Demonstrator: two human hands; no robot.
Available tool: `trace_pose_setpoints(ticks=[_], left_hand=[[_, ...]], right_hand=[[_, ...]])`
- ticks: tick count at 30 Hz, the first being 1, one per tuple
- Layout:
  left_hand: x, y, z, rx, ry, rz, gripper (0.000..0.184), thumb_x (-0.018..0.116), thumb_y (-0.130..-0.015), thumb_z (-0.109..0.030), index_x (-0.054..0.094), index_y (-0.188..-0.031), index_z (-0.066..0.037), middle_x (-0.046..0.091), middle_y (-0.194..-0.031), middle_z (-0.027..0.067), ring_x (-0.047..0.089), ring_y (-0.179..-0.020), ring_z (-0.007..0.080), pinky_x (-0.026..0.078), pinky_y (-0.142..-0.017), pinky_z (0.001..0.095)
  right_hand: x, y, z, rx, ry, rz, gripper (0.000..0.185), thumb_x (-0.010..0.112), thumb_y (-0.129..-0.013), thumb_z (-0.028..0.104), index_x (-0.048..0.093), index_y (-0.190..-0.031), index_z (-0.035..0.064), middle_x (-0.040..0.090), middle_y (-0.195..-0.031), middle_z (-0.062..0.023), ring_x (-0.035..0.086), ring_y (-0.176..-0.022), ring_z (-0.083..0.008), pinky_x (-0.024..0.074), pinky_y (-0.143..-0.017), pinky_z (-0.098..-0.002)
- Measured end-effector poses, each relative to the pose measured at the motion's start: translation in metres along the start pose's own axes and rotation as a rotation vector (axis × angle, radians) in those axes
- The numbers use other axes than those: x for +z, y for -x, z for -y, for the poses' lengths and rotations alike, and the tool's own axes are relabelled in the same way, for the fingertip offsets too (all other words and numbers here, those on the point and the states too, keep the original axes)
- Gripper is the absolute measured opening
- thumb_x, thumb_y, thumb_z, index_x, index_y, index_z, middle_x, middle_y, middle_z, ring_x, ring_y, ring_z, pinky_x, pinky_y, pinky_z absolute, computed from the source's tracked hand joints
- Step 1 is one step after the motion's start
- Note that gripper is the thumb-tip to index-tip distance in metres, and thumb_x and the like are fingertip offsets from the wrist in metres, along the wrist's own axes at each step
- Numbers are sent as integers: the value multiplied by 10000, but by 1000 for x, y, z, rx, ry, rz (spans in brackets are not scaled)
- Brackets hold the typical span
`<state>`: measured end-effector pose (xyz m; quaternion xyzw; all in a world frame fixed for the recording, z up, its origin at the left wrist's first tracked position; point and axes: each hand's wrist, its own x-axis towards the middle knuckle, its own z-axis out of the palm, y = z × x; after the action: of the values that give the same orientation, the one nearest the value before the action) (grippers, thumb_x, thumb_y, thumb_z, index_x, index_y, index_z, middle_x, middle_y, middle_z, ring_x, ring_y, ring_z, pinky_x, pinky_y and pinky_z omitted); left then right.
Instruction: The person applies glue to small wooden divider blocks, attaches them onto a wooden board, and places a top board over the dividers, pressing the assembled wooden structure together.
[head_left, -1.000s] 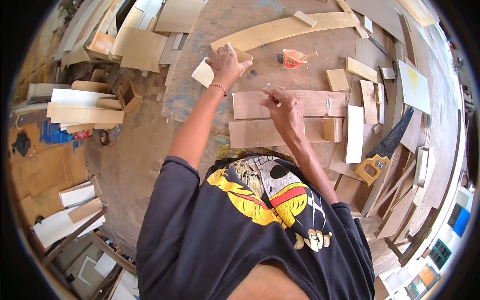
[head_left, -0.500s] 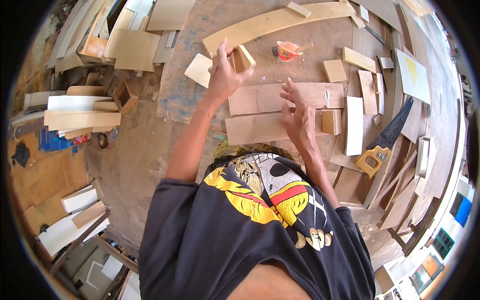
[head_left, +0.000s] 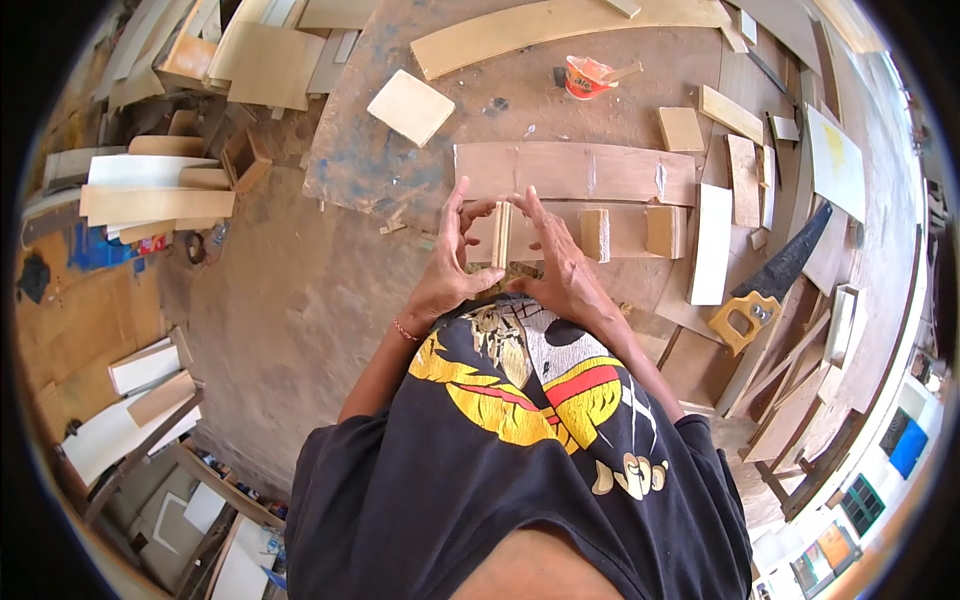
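At the left of the work surface [head_left: 350,150], a pale square wooden piece [head_left: 410,107] lay flat, with a long curved board [head_left: 540,35] beyond it. Nearer the person's body, the left hand [head_left: 448,265] had closed its fingers and thumb on a small plywood block [head_left: 501,236], held with its layered edge facing up, over the left part of the lower plank [head_left: 627,235]. The right hand [head_left: 562,262] curved widely around the block's right side, thumb well apart from the fingers; whether its fingertips pressed on the block could not be told. Beyond both hands stretched the upper plank [head_left: 556,172], marked with whitish streaks. Farther off stood a red cup [head_left: 587,78] with a wooden stick [head_left: 625,72] in it. To the right of the right hand, a middle block [head_left: 595,235] and an end block [head_left: 664,232] sat on the lower plank, apart from each other. Next came a white strip [head_left: 709,245], then a handsaw [head_left: 768,280] with a yellowish handle.
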<state>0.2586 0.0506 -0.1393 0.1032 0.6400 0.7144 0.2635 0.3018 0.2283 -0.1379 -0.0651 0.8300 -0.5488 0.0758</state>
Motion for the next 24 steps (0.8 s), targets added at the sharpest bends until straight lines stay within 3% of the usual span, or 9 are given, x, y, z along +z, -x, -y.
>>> trace_pose_setpoints(ticks=[4,7,9,10,14,16,17,19,24], left_hand=[[9,5,-1,-35,-71,-38,1071,751,-647,-174,33,-1431,-49,441,-1288,70,363,-1225,193,283,-947,389],[14,1,-5,-29,-144,-94,1090,778,-678,-319,44,-1403,32,501,-1222,105,419,-1191,216,280,-984,424],[11,3,-10,-35,-159,-116,1060,766,-697,-321,59,-1400,39,527,-1182,110,434,-1170,208,318,-955,396],[10,3,-12,-42,-176,-129,1030,754,-717,-324,74,-1397,45,553,-1141,116,449,-1149,200,356,-927,368],[4,8,1,86,-40,-302,887,702,-784,-318,159,-1367,70,593,-1061,129,519,-1034,160,420,-809,258],[3,14,-8,-84,64,-342,741,649,-835,-309,247,-1318,84,608,-1009,134,568,-868,108,427,-660,174],[4,16,-15,-81,65,-348,741,649,-835,-309,247,-1318,84,608,-1009,134,568,-868,108,427,-660,174],[7,24,-27,-234,118,-269,624,615,-863,-296,305,-1264,69,624,-917,109,592,-741,96,437,-593,178],[15,25,-31,-363,385,-254,493,578,-885,-282,345,-1222,-7,606,-863,79,603,-748,137,472,-594,230]], right_hand=[[3,2,-4,-56,0,-22,1120,791,-566,64,77,-1429,62,380,-1350,-166,382,-1214,-363,344,-1013,-412],[2,2,-2,49,-161,24,1101,803,-596,92,83,-1429,51,383,-1347,-173,421,-1202,-311,360,-1002,-397],[1,1,-2,215,-671,23,1071,806,-610,76,105,-1417,5,387,-1340,-178,429,-1201,-250,390,-979,-373],[0,0,-2,211,-668,30,1071,806,-610,76,105,-1417,5,387,-1340,-178,429,-1201,-250,390,-979,-373],[-6,3,-16,244,-1226,34,993,808,-627,154,192,-1374,-63,423,-1304,-203,468,-1168,-271,424,-951,-369],[-11,4,-13,290,-1463,203,981,803,-647,288,226,-1350,-80,361,-1343,-252,463,-1181,-295,412,-966,-374],[-12,2,-8,234,-1451,197,931,783,-679,310,253,-1329,-93,347,-1339,-287,472,-1173,-305,442,-936,-381],[-13,-2,-1,227,-1468,203,927,776,-682,335,261,-1329,-85,354,-1338,-275,477,-1168,-297,445,-933,-382],[-4,-3,-11,233,-1547,176,878,778,-674,370,323,-1288,-62,457,-1269,-207,506,-1134,-296,448,-936,-380]])
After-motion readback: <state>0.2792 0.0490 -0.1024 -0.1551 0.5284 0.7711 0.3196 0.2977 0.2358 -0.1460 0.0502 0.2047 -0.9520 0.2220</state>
